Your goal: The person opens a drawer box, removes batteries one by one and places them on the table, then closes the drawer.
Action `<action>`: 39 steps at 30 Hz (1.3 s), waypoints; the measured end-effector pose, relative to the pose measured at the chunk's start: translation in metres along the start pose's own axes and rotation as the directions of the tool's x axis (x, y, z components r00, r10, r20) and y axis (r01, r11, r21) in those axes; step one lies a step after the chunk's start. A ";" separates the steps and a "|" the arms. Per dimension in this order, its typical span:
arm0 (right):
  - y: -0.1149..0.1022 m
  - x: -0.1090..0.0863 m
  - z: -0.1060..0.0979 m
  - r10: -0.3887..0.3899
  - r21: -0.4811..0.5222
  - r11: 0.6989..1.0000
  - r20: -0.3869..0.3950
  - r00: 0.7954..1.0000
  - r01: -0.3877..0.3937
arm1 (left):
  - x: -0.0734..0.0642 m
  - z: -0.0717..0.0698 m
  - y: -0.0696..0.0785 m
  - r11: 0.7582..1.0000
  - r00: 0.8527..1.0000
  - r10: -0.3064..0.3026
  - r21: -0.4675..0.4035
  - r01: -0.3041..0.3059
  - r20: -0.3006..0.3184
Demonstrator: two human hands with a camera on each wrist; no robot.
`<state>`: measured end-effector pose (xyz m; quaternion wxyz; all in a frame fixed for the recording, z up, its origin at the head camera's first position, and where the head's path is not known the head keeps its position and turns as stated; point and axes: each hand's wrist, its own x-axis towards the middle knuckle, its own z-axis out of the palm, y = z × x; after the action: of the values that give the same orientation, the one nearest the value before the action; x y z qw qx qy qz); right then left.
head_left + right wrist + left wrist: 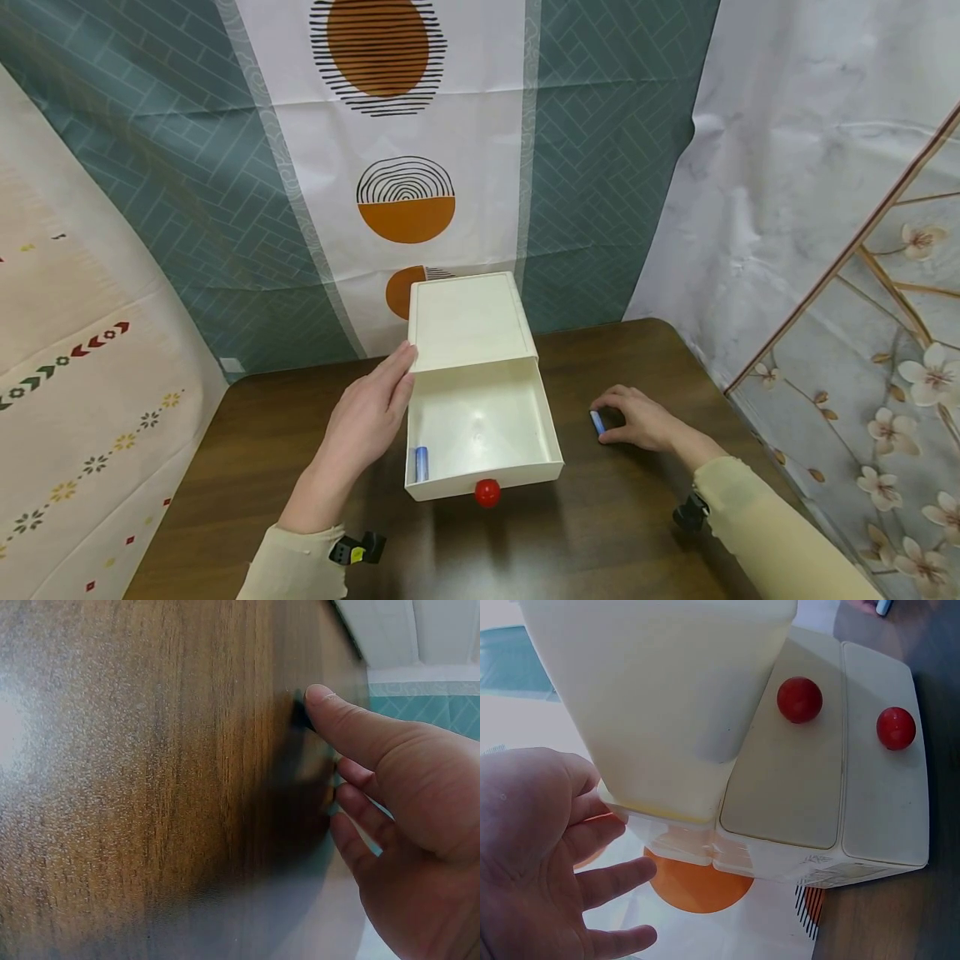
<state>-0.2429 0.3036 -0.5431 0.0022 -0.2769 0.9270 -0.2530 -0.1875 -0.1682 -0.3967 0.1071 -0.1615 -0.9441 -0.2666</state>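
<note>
A small cream drawer unit (468, 321) stands toward the table's back, its top drawer (495, 408) pulled out. My left hand (372, 408) lies along the unit's left side, fingers extended and fingertips at the edge above the drawer. Inside the drawer, a small blue cylinder (422, 463), shaped like a battery, sits in the front left corner. Right of the unit, my right hand (637, 419) pinches a similar blue cylinder (597, 422) between thumb and fingers, low over the table. In the right wrist view, most of that cylinder is hidden behind the thumb (349, 724).
A red knob (487, 493) sticks out from the open drawer's front. Below it, two closed drawers show red knobs (799, 700) in the left wrist view. The brown wooden table (300, 433) meets a patterned cloth (600, 208) behind, with more hangings at both sides.
</note>
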 end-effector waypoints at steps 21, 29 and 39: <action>-0.003 0.000 0.000 0.042 -0.008 0.999 0.042 0.998 -0.042 | 0.000 0.001 0.000 1.000 1.000 -0.006 0.007 0.006 0.006; 0.011 0.000 0.004 -0.023 0.021 1.000 0.001 1.000 0.023 | -0.001 0.002 0.000 1.000 1.000 -0.010 0.007 0.010 0.007; -0.006 -0.002 -0.005 0.023 0.013 1.000 0.027 0.999 -0.023 | -0.001 0.001 0.000 1.000 1.000 0.003 0.004 -0.003 -0.008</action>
<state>-0.2387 0.3024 -0.5358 0.0192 -0.2696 0.9283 -0.2554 -0.1864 -0.1677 -0.3978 0.1116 -0.1615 -0.9440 -0.2653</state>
